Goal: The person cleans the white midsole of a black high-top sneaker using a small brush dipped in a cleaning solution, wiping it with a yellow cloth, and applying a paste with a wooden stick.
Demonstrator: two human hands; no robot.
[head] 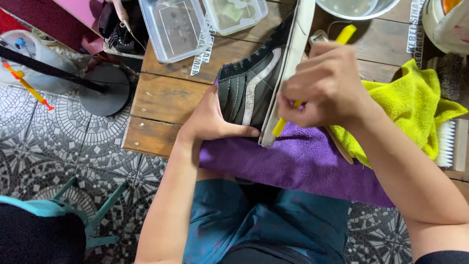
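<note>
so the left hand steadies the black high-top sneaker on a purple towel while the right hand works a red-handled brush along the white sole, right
Not quite: the brush handle is yellow, not red, as the head view shows. The rest holds: the left hand steadies the black high-top sneaker on the purple towel, while the right hand works the brush along the white sole.

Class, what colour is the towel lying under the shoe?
Purple towel, seen best in the head view.
</note>
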